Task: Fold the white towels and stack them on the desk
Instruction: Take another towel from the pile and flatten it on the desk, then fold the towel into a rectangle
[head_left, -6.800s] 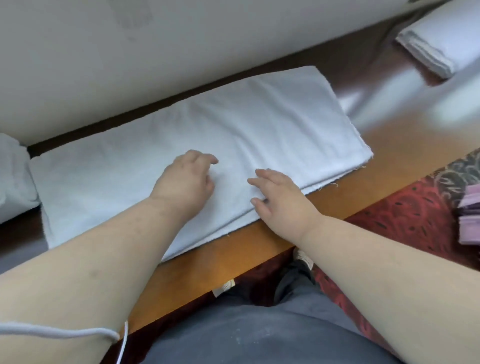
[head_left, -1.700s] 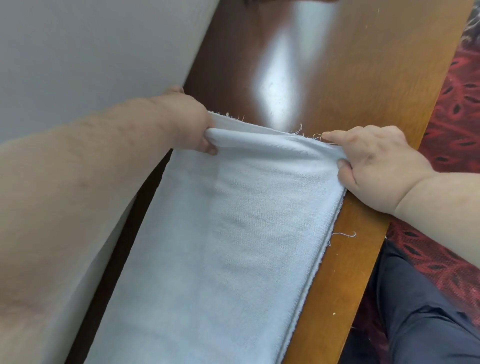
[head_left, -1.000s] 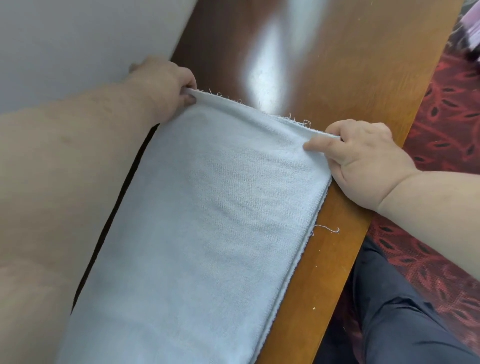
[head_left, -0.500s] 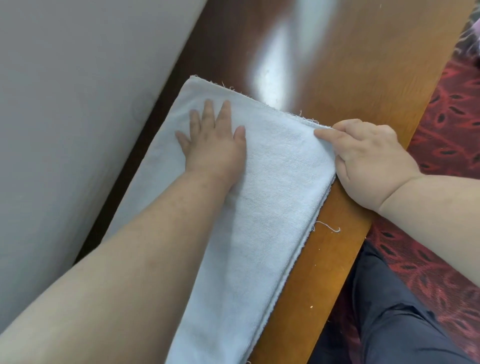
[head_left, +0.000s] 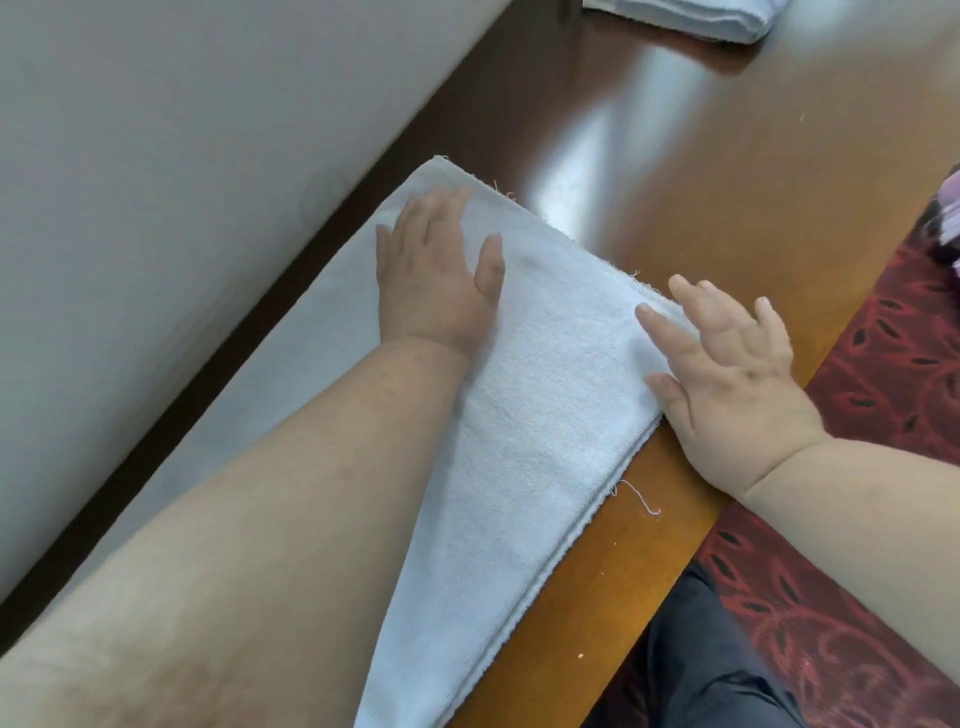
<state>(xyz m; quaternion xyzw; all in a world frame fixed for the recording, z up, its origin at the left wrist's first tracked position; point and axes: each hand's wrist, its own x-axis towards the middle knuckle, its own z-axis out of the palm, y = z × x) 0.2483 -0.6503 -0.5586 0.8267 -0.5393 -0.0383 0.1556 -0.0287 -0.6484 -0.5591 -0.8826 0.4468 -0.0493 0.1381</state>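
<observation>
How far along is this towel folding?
Done: folded towels already sit at the desk's far end. In hand: the white towel, folded into a long strip, lies under the flat left hand; the right hand rests at its corner. Left: folding it smaller and stacking it.

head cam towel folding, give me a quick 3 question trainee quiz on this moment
1. True or false: the left hand lies flat on the white towel.
2. The right hand is: A gripping a corner, B open with its fingers on the towel's near corner, C off the desk entirely.
3. What lies at the far end of the desk?

Key: 1 true. 2 B. 3 a stack of folded towels.
</observation>
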